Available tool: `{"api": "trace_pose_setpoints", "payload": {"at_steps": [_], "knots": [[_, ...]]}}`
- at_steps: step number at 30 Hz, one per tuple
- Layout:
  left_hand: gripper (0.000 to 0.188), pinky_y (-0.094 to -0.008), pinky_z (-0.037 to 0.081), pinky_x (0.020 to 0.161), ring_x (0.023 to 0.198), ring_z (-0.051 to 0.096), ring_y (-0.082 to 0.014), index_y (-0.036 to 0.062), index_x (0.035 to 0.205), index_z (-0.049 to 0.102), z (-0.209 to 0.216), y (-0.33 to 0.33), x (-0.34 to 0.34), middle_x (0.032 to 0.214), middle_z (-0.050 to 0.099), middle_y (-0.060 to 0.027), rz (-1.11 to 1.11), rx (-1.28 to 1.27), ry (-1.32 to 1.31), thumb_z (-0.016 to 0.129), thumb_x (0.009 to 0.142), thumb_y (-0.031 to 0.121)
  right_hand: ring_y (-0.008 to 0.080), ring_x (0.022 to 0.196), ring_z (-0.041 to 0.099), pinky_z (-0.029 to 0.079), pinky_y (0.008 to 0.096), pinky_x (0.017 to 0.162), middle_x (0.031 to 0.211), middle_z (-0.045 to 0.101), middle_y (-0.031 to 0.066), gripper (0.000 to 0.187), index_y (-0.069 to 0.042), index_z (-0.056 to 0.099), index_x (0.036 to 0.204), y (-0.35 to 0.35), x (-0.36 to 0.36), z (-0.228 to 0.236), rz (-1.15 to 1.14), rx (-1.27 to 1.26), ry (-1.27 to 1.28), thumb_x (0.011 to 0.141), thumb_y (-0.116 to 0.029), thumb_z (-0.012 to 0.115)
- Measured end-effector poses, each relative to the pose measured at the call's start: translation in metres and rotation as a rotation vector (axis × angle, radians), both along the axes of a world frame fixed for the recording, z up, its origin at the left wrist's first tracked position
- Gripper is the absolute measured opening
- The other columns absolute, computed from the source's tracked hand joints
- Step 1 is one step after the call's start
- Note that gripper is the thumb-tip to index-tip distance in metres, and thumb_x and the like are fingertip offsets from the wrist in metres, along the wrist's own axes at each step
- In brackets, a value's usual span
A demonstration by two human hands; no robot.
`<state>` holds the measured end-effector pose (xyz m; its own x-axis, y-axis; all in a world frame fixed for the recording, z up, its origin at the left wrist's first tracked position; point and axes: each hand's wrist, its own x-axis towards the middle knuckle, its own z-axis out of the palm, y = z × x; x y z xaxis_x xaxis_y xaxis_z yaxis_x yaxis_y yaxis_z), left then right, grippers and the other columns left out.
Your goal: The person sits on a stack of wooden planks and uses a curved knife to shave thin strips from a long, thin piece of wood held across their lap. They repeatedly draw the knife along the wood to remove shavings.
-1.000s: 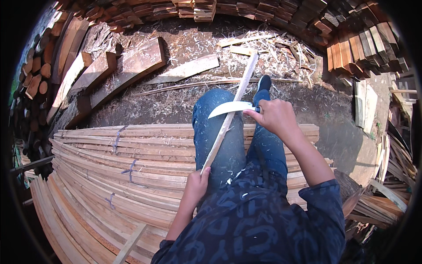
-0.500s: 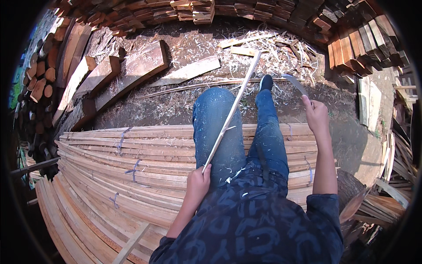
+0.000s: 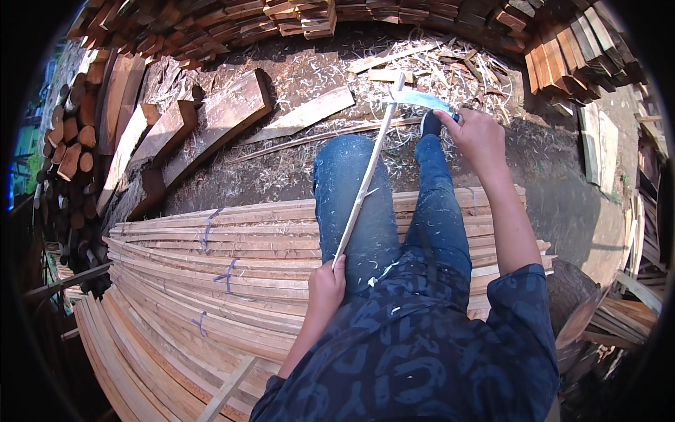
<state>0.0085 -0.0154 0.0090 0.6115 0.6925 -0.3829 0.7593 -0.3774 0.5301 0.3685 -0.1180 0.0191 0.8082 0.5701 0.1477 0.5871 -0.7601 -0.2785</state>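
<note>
My left hand (image 3: 326,287) is closed around the near end of a thin, pale wooden stick (image 3: 365,181). The stick slants up and away across my left thigh, and a small splinter juts from its side about midway. Gripped by its dark handle, a sickle (image 3: 416,99) with a slightly curved blade is in my right hand (image 3: 481,138). Its blade reaches left to the far end of the stick; whether it touches the wood I cannot tell. Pale shavings cling to my jeans.
Beneath me lie long bundles of tied wooden strips (image 3: 267,274). Thick timber slabs (image 3: 225,116) rest at the far left, near stacked round poles (image 3: 70,148). Shavings and offcuts (image 3: 457,74) litter the ground ahead. Stacked planks (image 3: 573,60) stand at the far right.
My right hand has moved left and farther away, bringing the sickle blade over to the stick's far end. My left hand keeps its hold on the stick, and the view has shifted slightly.
</note>
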Motion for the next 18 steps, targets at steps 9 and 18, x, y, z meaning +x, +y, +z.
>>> {"api": "trace_pose_setpoints", "payload": {"at_steps": [9,18], "knots": [[0.041,-0.0479,0.041,0.05,0.056,0.056,-0.0439,-0.003,0.07,0.06,-0.009,0.007,0.003,0.058,0.054,-0.0255,-0.033,0.018,-0.005,0.049,0.095,0.028,0.0291,0.052,0.063,0.05,0.0386,0.05,0.053,0.06,0.0127,0.06,-0.005,0.063,0.063,0.009,-0.067,0.007,0.234,-0.05,0.116,0.084,-0.061,0.052],[0.044,-0.0469,0.041,0.05,0.057,0.056,-0.0438,-0.0044,0.068,0.059,-0.011,0.014,0.001,0.058,0.052,-0.0266,0.019,-0.05,0.007,0.05,0.094,0.029,0.038,0.074,0.064,0.05,0.0443,0.066,0.071,0.064,0.0221,0.072,0.001,0.065,0.073,-0.013,0.086,-0.004,-0.446,0.012,0.16,0.086,-0.066,0.043]]}}
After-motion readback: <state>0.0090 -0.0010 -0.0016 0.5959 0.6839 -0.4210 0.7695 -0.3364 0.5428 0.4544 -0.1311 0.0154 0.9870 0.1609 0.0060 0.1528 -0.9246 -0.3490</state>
